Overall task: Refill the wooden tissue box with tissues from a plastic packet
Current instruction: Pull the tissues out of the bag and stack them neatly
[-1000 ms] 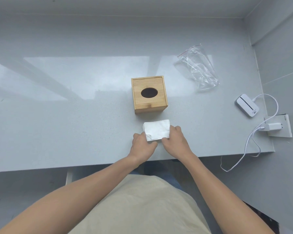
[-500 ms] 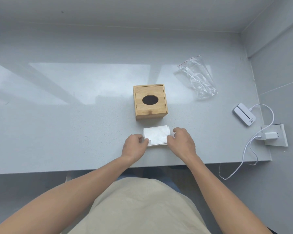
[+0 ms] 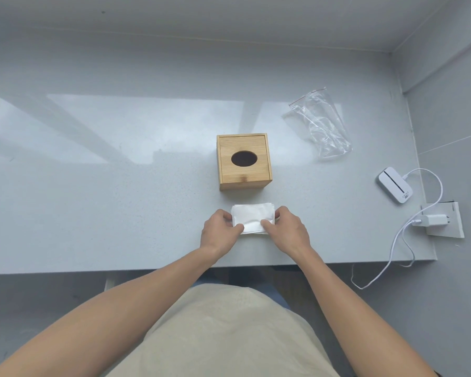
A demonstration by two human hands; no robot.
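Note:
A wooden tissue box (image 3: 244, 162) with a dark oval hole in its closed lid stands on the grey table (image 3: 120, 186). Just in front of it lies a flat stack of white tissues (image 3: 252, 217). My left hand (image 3: 220, 230) grips the stack's left side, thumb on top. My right hand (image 3: 288, 229) grips its right side the same way. The clear plastic packet (image 3: 320, 125) with a red zip strip lies empty and crumpled to the box's back right.
A small white device (image 3: 394, 185) with a cable lies at the right edge, beside a white charger (image 3: 434, 221) plugged into a wall socket plate (image 3: 446, 219). The cable hangs off the table's front edge. A wall runs along the right.
Both hands shifted on the tissue stack, squaring it flat on the table and closing in on its two sides. The view tilted slightly.

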